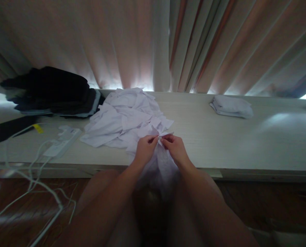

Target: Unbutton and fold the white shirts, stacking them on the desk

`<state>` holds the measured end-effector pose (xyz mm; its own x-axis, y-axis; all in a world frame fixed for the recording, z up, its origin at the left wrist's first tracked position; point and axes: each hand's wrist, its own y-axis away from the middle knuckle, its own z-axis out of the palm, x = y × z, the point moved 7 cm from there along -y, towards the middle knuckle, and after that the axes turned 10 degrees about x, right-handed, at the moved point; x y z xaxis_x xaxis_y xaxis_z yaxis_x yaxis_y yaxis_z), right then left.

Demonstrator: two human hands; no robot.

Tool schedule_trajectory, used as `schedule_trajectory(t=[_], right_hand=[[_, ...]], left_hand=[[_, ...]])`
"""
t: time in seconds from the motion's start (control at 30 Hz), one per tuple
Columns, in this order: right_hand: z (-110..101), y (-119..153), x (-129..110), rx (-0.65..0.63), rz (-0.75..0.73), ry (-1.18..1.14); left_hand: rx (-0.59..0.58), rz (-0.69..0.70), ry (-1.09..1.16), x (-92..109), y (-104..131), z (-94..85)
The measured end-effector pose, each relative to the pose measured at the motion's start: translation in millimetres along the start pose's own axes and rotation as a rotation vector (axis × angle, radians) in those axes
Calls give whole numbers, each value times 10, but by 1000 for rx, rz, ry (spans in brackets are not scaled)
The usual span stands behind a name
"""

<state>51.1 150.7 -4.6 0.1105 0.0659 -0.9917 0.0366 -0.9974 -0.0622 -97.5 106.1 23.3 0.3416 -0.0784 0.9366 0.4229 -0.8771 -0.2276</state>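
A crumpled white shirt [124, 116] lies spread on the pale ledge [194, 137], and part of it hangs over the front edge between my knees. My left hand [147, 147] pinches the shirt near its collar, thumb and forefinger pressed together. Close beside it, my right hand [174, 145] pinches the cloth too, its fingertips almost meeting those of the left. The small detail between the fingertips is too fine to make out.
A folded white garment [231, 105] rests at the back right. Stacked dark clothes [52, 92] stand at the left. Near them are a white power strip [62, 141], a yellow tag [38, 128] and loose white cables [47, 187] trailing to the floor. Curtains [132, 44] hang behind.
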Motion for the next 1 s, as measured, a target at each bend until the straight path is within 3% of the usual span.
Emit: schedule_trajectory(t=[0.43, 0.67, 0.77, 1.0], right_hand=[[21, 17, 38, 2, 180, -275], [26, 54, 17, -14, 256, -353], [17, 49, 24, -18, 256, -361], [-14, 22, 41, 4, 171, -292]], left_hand=[[-22, -12, 48, 41, 1, -16], [-60, -141, 214, 1, 17, 6], [-98, -150, 258, 11, 20, 27], [-53, -119, 187, -14, -10, 2]])
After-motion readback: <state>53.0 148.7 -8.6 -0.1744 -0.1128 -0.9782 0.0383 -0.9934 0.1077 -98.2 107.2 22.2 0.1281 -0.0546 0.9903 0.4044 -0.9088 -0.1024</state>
